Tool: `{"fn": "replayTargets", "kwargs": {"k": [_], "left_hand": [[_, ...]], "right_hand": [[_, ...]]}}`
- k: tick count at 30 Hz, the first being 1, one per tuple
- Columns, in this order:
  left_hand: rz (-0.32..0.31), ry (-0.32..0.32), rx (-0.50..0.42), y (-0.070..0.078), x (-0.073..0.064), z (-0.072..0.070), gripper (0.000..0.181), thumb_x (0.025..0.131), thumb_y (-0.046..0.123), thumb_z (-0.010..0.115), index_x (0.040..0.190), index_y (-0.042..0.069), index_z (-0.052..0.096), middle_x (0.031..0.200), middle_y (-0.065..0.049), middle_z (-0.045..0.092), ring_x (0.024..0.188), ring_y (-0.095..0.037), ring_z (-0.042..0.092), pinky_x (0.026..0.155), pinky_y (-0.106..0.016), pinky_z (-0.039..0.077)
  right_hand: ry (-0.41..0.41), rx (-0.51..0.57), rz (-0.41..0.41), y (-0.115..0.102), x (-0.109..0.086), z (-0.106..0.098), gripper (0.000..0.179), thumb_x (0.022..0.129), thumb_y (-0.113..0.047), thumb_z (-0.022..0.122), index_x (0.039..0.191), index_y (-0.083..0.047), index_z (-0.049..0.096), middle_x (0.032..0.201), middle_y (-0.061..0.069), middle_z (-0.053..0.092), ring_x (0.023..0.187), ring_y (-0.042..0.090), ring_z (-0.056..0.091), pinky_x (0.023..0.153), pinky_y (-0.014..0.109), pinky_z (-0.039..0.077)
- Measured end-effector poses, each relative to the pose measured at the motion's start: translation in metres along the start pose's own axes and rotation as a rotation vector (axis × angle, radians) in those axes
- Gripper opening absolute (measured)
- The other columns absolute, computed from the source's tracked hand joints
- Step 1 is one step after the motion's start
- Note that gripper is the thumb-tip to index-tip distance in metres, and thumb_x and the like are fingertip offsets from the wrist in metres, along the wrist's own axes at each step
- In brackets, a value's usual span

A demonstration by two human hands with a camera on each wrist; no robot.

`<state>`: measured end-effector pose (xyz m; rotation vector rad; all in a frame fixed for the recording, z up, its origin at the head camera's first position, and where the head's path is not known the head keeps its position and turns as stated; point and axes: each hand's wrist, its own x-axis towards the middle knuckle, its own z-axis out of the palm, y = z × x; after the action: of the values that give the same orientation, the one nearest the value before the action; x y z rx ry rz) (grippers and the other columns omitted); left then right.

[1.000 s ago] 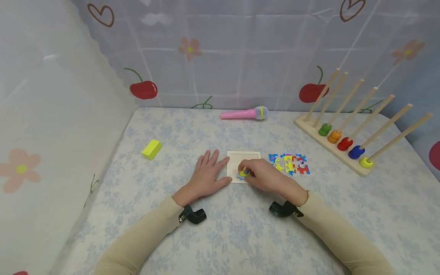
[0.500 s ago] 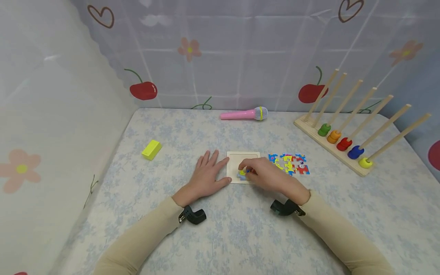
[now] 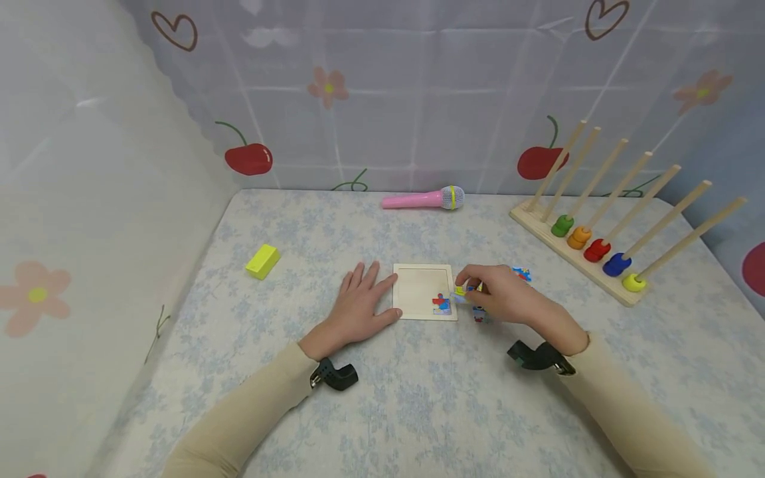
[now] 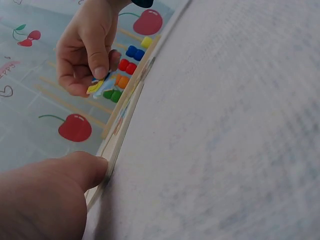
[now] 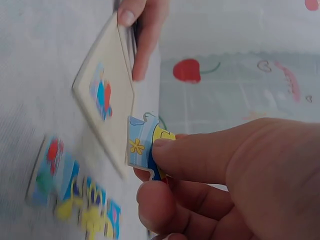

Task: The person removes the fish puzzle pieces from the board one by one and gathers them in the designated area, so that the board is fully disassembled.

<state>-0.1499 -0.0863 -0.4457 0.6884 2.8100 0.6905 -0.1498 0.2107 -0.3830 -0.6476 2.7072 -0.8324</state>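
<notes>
My left hand (image 3: pixel 358 305) lies with straight, spread fingers at the left edge of a square wooden puzzle tray (image 3: pixel 418 285). In the left wrist view its thumb (image 4: pixel 90 170) touches the tray's rim. One red and blue puzzle piece (image 3: pixel 441 305) sits in the tray's lower right corner. My right hand (image 3: pixel 502 293) is raised just right of the tray, pinching a blue and yellow puzzle piece (image 5: pixel 142 142) between thumb and fingers. Under and behind that hand lie several loose puzzle pieces (image 5: pixel 90 205), blurred in the right wrist view and partly hidden in the head view.
A pink toy microphone (image 3: pixel 423 198) lies at the back of the table. The yellow block (image 3: pixel 262 261) is at the left. At the right stands a wooden peg rack (image 3: pixel 576 255) with coloured beads at the foot of its tall sticks.
My right hand has lifted its puzzle piece out of the tray area and moved right, uncovering the red and blue piece in the corner. My left hand has stayed in place.
</notes>
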Motion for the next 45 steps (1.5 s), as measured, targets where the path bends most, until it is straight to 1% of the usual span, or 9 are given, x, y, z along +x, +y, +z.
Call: {"fn": "replayTargets", "kwargs": {"k": [8, 10, 14, 17, 23, 30, 34, 38, 45], "left_hand": [[-0.006, 0.0, 0.003, -0.003, 0.0, 0.001, 0.069, 0.099, 0.047, 0.059, 0.158, 0.018, 0.04, 0.17, -0.022, 0.017, 0.159, -0.046, 0.004, 0.125, -0.064, 0.008], [-0.001, 0.003, 0.0, -0.003, 0.0, 0.001, 0.069, 0.099, 0.046, 0.059, 0.158, 0.017, 0.041, 0.17, -0.023, 0.018, 0.159, -0.046, 0.004, 0.125, -0.064, 0.008], [0.001, 0.001, -0.002, -0.002, -0.001, 0.0, 0.069, 0.099, 0.046, 0.059, 0.158, 0.017, 0.041, 0.169, -0.023, 0.018, 0.158, -0.047, 0.005, 0.125, -0.065, 0.008], [-0.005, -0.005, 0.0, -0.002, -0.001, -0.001, 0.069, 0.099, 0.046, 0.059, 0.158, 0.018, 0.04, 0.17, -0.023, 0.018, 0.158, -0.046, 0.005, 0.125, -0.064, 0.008], [-0.003, -0.003, 0.004, -0.002, 0.001, 0.0, 0.069, 0.098, 0.047, 0.059, 0.158, 0.018, 0.04, 0.17, -0.022, 0.017, 0.159, -0.046, 0.004, 0.125, -0.064, 0.008], [0.012, 0.008, 0.004, -0.002, 0.001, 0.001, 0.069, 0.098, 0.047, 0.059, 0.158, 0.018, 0.041, 0.169, -0.023, 0.018, 0.159, -0.046, 0.004, 0.125, -0.064, 0.009], [0.015, 0.009, 0.004, -0.002, 0.001, 0.001, 0.069, 0.098, 0.047, 0.059, 0.158, 0.017, 0.041, 0.169, -0.023, 0.018, 0.158, -0.046, 0.004, 0.125, -0.064, 0.009], [0.011, 0.011, 0.005, -0.002, 0.001, 0.001, 0.069, 0.098, 0.047, 0.059, 0.158, 0.018, 0.041, 0.169, -0.023, 0.018, 0.158, -0.047, 0.005, 0.125, -0.064, 0.009], [0.01, 0.01, 0.002, -0.001, 0.0, 0.0, 0.069, 0.098, 0.046, 0.059, 0.158, 0.018, 0.041, 0.169, -0.023, 0.018, 0.158, -0.046, 0.005, 0.125, -0.064, 0.009]], "right_hand": [[0.024, -0.06, 0.08, 0.027, -0.029, -0.017, 0.018, 0.092, -0.003, 0.066, 0.109, -0.008, 0.069, 0.092, 0.005, 0.07, 0.071, 0.014, 0.052, 0.062, 0.025, 0.046], [0.026, -0.069, 0.091, 0.034, -0.036, -0.019, 0.017, 0.092, -0.003, 0.067, 0.108, -0.008, 0.069, 0.09, 0.004, 0.069, 0.073, 0.015, 0.052, 0.062, 0.025, 0.046], [0.04, -0.075, 0.1, 0.045, -0.046, -0.022, 0.016, 0.091, -0.003, 0.068, 0.106, -0.008, 0.069, 0.093, 0.004, 0.071, 0.079, 0.015, 0.056, 0.065, 0.024, 0.048], [0.053, -0.061, 0.099, 0.051, -0.052, -0.021, 0.016, 0.091, -0.001, 0.068, 0.105, -0.007, 0.07, 0.094, 0.004, 0.071, 0.079, 0.015, 0.056, 0.065, 0.023, 0.048], [0.045, -0.025, 0.095, 0.057, -0.054, -0.019, 0.016, 0.09, 0.0, 0.068, 0.104, -0.007, 0.071, 0.094, 0.003, 0.07, 0.079, 0.014, 0.054, 0.066, 0.021, 0.047], [-0.001, 0.018, 0.114, 0.059, -0.053, -0.014, 0.016, 0.09, -0.001, 0.068, 0.105, -0.007, 0.069, 0.092, 0.002, 0.069, 0.078, 0.015, 0.054, 0.064, 0.022, 0.047], [0.002, 0.032, 0.109, 0.059, -0.052, -0.01, 0.015, 0.09, -0.001, 0.07, 0.105, -0.007, 0.07, 0.09, 0.002, 0.068, 0.077, 0.013, 0.054, 0.064, 0.022, 0.047], [0.024, 0.0, 0.095, 0.056, -0.051, -0.005, 0.013, 0.089, -0.003, 0.073, 0.101, -0.007, 0.071, 0.085, -0.001, 0.065, 0.075, 0.011, 0.051, 0.064, 0.022, 0.045], [0.041, -0.053, 0.122, 0.054, -0.049, -0.002, 0.013, 0.087, -0.005, 0.075, 0.099, -0.006, 0.071, 0.08, -0.002, 0.062, 0.072, 0.012, 0.049, 0.062, 0.023, 0.042]]}}
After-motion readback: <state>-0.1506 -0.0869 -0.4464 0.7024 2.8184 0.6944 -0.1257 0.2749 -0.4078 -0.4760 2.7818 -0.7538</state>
